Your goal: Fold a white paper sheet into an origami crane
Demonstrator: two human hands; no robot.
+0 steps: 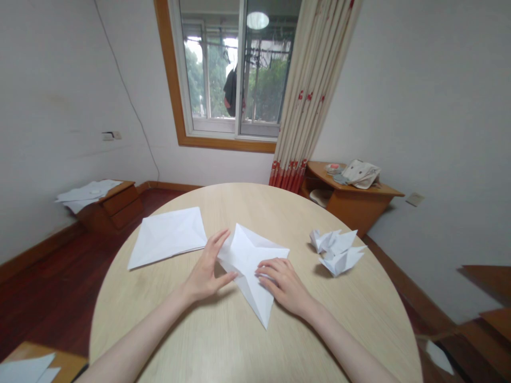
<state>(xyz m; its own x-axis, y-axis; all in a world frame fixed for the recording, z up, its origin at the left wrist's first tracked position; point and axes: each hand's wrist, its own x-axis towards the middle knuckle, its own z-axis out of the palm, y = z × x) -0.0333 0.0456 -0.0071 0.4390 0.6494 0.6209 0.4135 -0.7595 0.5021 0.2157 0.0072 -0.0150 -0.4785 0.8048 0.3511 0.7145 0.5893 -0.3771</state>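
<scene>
A partly folded sheet of white paper (249, 255) lies on the round table between my hands, creased into a pointed, star-like shape with one long tip toward me. At its left side is my left hand (207, 268), thumb and fingers spread apart, the thumb close to the paper's edge. My right hand (285, 284) rests on the right part of the paper, fingers stretched out and lying on it. Neither hand grips the sheet.
A stack of white paper (170, 236) lies on the left of the table (223, 340). Several folded paper figures (339, 252) stand on its right. Beyond are a small drawer cabinet (120, 205), a corner desk (355, 207) with a bag (361, 173), and a curtain (311, 101).
</scene>
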